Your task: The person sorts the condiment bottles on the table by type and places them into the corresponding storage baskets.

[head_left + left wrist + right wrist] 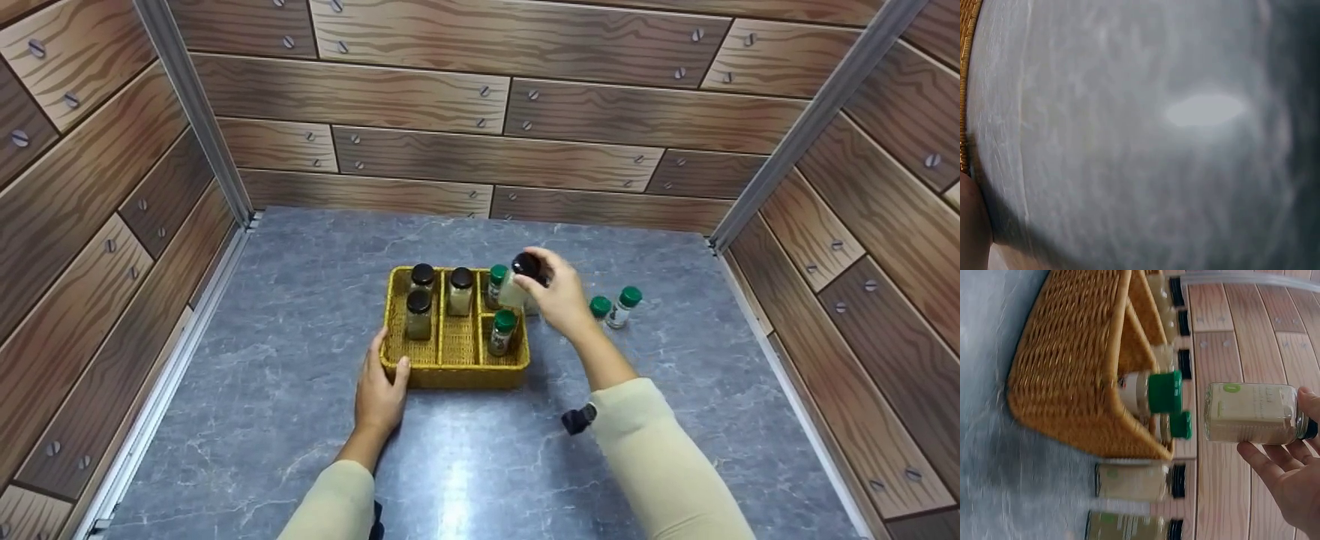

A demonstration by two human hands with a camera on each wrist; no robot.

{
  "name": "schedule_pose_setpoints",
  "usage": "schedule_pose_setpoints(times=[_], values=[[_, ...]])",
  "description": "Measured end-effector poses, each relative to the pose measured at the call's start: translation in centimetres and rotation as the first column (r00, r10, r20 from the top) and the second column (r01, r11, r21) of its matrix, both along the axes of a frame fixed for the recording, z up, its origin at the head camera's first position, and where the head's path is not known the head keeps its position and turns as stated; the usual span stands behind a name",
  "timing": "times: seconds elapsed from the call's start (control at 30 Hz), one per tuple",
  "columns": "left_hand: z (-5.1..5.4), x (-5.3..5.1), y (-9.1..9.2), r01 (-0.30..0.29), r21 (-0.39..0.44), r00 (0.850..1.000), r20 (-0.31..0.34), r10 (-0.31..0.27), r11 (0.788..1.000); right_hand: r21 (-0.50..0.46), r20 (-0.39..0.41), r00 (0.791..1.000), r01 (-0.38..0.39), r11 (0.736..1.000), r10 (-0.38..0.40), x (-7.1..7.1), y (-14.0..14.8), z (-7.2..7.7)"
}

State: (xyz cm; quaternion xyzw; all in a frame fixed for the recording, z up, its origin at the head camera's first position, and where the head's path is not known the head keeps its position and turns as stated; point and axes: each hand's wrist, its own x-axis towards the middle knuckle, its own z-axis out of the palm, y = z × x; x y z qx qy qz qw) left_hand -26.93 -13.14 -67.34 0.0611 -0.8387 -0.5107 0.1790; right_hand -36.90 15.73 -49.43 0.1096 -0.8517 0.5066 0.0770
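My right hand (559, 296) pinches a square glass spice jar (1252, 413) with a black cap and pale contents, holding it up over the right rim of a wicker basket (457, 377). Black-capped jars stand inside: two in the left compartment, front jar (418, 316) included, and one jar (460, 292) in the middle. On the right, a small divider separates a rear green-capped jar (496, 285) from a front green-capped jar (502, 334). My left hand (381, 394) grips the basket's front left corner, thumb at the front rim. The left wrist view shows mostly tabletop.
Right of the basket stand two green-capped jars, one (600, 307) partly behind my right arm, the other (624, 307) beyond it. Two black-capped jars (1134, 481) by the basket appear in the right wrist view. Wood-patterned walls (420, 97) enclose the grey marbled tabletop (255, 337).
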Motion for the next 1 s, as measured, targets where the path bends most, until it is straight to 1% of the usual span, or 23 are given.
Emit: schedule_pose_setpoints(times=[0.17,0.23,0.4,0.53,0.67,0.83,1.0], values=[[-0.1,0.0,0.0,-0.006,-0.001,1.000,-0.014,0.006,1.000,0.014,0.016,0.999,-0.029,0.999,0.028,0.2,-2.6,0.2],[-0.2,0.0,-0.1,-0.012,-0.002,1.000,-0.019,0.012,1.000,0.027,0.024,0.998,-0.054,0.998,0.053,0.3,-3.6,0.1],[-0.3,0.0,-0.1,-0.017,-0.003,1.000,-0.016,0.017,1.000,0.096,0.030,0.994,-0.111,0.989,0.109,0.5,-5.4,-0.3],[-0.4,0.0,-0.2,-0.011,-0.011,1.000,-0.018,0.010,1.000,0.164,0.035,0.992,-0.128,0.978,0.124,0.4,-6.3,-1.0],[-0.4,0.0,-0.2,-0.011,-0.007,1.000,-0.013,0.011,1.000,0.219,0.087,0.987,-0.154,0.963,0.138,0.1,-6.8,-1.6],[-0.3,-0.1,-0.2,-0.007,-0.002,1.000,-0.012,0.007,1.000,0.260,0.165,0.976,-0.185,0.948,0.145,-0.2,-7.0,-2.2],[-0.3,-0.1,-0.1,-0.001,-0.009,1.000,-0.008,0.001,1.000,0.298,0.207,0.967,-0.207,0.932,0.149,-0.8,-6.9,-2.9]])
